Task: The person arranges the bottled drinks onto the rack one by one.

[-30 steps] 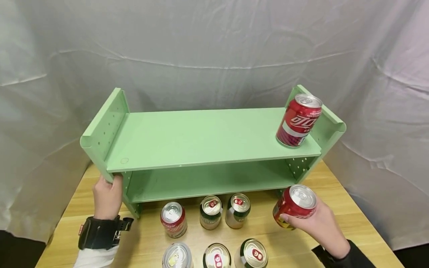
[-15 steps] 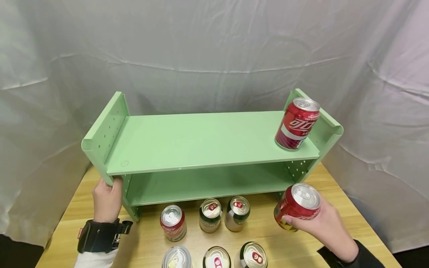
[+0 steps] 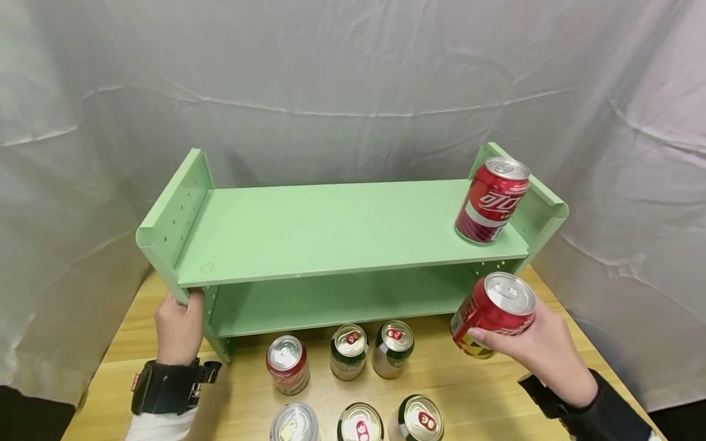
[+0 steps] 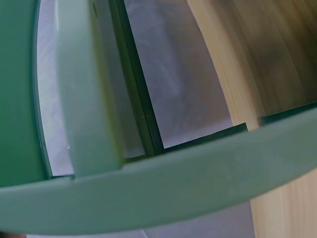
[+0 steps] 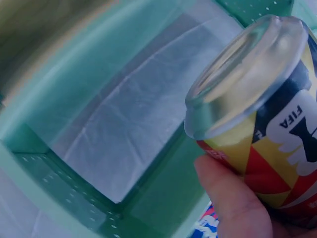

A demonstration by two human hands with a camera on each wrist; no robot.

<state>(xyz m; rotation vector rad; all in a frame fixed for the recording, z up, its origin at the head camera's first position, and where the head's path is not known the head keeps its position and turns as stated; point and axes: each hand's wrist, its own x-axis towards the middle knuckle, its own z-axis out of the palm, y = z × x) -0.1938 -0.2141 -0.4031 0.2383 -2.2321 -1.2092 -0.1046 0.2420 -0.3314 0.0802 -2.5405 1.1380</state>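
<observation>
In the head view my right hand grips a red soda can, tilted and held off the table in front of the shelf's right end. The right wrist view shows the thumb against that can's yellow, red and black side. My left hand holds the left side panel of a green two-tier shelf near its front edge; its fingertips are hidden behind the panel. Only the shelf's green panels fill the left wrist view. Another red can stands on the upper tier's right end.
Below the shelf's front, a red can and two green-and-gold cans stand on the wooden table. A silver-topped can and two gold-topped cans stand nearer. A grey cloth hangs behind the shelf.
My right hand has raised the red can and brought it closer to the shelf's right front corner. The left hand keeps its hold on the panel.
</observation>
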